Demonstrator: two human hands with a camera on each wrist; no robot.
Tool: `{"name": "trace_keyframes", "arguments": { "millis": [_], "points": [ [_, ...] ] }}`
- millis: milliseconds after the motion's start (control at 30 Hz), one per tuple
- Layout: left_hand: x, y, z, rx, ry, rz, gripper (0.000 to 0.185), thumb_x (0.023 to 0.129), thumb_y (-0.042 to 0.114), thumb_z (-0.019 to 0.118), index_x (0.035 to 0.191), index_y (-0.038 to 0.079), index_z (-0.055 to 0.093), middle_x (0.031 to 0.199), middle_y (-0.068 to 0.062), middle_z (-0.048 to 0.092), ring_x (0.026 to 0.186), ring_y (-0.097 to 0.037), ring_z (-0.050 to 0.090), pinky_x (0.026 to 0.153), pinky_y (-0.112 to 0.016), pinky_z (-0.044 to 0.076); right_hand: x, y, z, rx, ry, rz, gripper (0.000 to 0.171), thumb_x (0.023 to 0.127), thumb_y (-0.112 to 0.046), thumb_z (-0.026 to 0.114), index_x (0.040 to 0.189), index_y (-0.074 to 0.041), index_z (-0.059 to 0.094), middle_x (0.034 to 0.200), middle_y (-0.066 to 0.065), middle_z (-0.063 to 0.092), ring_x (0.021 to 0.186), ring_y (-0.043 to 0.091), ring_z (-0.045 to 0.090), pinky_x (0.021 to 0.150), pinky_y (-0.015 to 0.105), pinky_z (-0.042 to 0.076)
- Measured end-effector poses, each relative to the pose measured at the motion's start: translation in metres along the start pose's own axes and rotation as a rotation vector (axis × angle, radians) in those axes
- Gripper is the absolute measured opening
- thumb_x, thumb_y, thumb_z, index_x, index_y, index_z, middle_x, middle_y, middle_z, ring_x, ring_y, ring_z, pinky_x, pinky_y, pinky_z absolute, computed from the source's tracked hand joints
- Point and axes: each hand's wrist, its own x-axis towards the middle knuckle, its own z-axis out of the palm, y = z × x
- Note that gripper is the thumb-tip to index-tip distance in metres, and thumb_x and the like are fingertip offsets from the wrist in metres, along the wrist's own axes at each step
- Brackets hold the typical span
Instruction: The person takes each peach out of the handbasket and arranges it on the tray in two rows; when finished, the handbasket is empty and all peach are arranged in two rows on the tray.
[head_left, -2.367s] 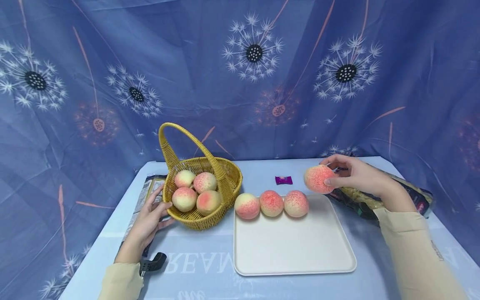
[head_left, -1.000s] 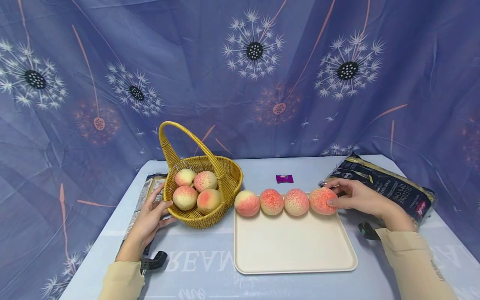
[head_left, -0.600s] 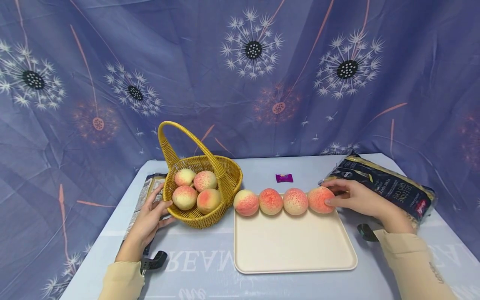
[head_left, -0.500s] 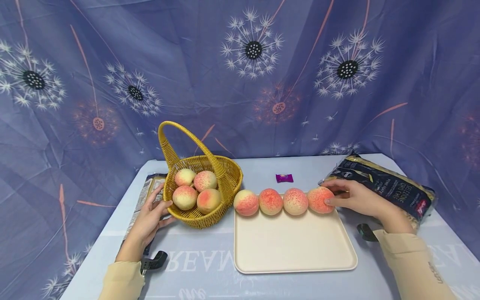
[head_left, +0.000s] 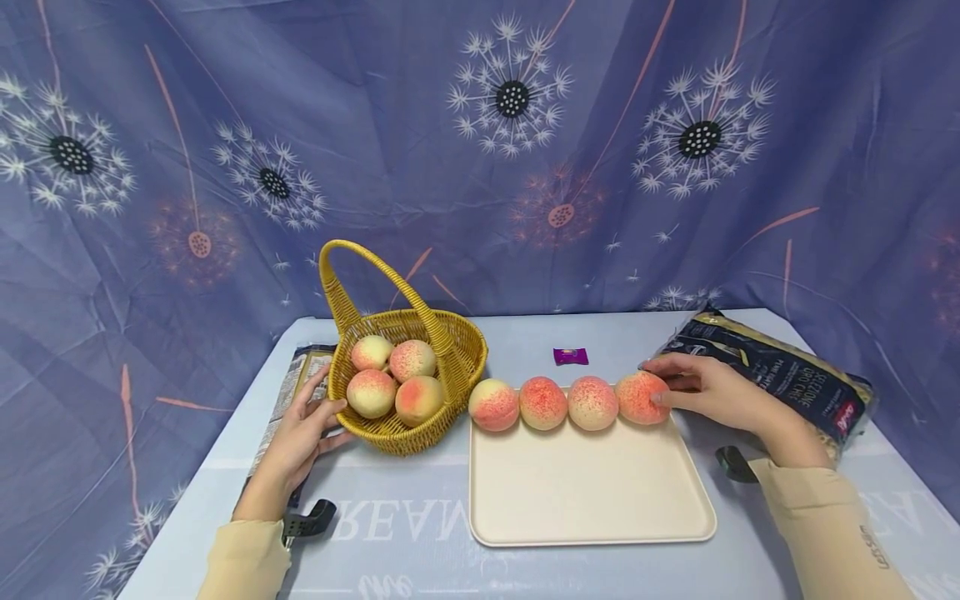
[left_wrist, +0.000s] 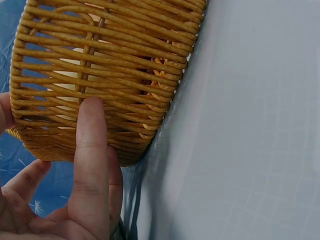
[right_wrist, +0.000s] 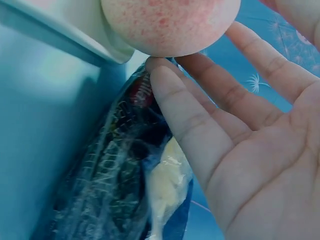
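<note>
Four pink-speckled peaches stand in a row along the far edge of a cream tray [head_left: 592, 492]. My right hand [head_left: 701, 390] touches the rightmost peach [head_left: 639, 397] with nearly straight fingers; in the right wrist view a fingertip of the right hand [right_wrist: 240, 130] meets that peach [right_wrist: 170, 22] at the tray's corner [right_wrist: 75, 22]. A yellow wicker basket [head_left: 405, 437] with a tall handle holds several more peaches [head_left: 395, 383]. My left hand [head_left: 303, 429] rests against its near-left wall, and one straight finger of the left hand [left_wrist: 90, 165] lies along the basket's weave [left_wrist: 100, 60].
A dark printed food bag [head_left: 780, 371] lies right of the tray, under my right hand, and also shows in the right wrist view [right_wrist: 110, 170]. A small purple candy [head_left: 570, 357] sits behind the tray. A printed packet [head_left: 288, 387] lies left of the basket. Black clips [head_left: 307, 521] [head_left: 731, 462] sit near each wrist.
The right hand brought the fourth peach down from the air onto the tray's far right end. Over the last second it has stayed on that peach. The left hand has not moved.
</note>
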Motion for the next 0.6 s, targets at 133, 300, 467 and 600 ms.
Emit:
{"name": "trace_keyframes", "arguments": {
  "millis": [133,300,467,600],
  "points": [
    [0.000,0.000,-0.001,0.002,0.002,0.003,0.080,0.111,0.015,0.056,0.174,0.036,0.013,0.148,-0.023,0.042,0.102,-0.012,0.076,0.089,-0.035,0.069,0.003,-0.003,-0.002,-0.005,-0.006,0.017,0.047,0.098,-0.024,0.081,0.139,-0.005,0.068,0.133,0.016,0.072,0.117,0.024,0.074,0.092,0.015,0.060],
    [0.000,-0.001,-0.001,0.001,-0.003,0.008,0.080,0.111,0.015,0.057,0.174,0.035,0.013,0.147,-0.023,0.044,0.101,-0.013,0.076,0.090,-0.036,0.069,0.006,-0.004,-0.004,0.002,-0.024,0.020,0.047,0.099,-0.023,0.079,0.140,-0.003,0.066,0.137,0.018,0.071,0.120,0.029,0.074,0.092,0.015,0.060],
    [0.000,-0.001,-0.001,-0.003,-0.009,0.019,0.080,0.111,0.014,0.057,0.174,0.034,0.012,0.146,-0.023,0.044,0.102,-0.012,0.076,0.090,-0.037,0.069,0.010,-0.010,-0.008,-0.017,-0.017,0.007,0.045,0.100,-0.022,0.078,0.139,-0.003,0.067,0.137,0.020,0.071,0.120,0.036,0.074,0.092,0.015,0.061],
    [-0.001,-0.001,0.000,-0.012,-0.012,0.022,0.080,0.111,0.014,0.056,0.174,0.034,0.012,0.147,-0.024,0.042,0.102,-0.013,0.076,0.090,-0.037,0.069,0.017,-0.021,-0.014,-0.018,-0.021,0.003,0.045,0.101,-0.021,0.077,0.141,-0.003,0.066,0.139,0.022,0.069,0.122,0.039,0.072,0.091,0.016,0.061]
  ]
}}
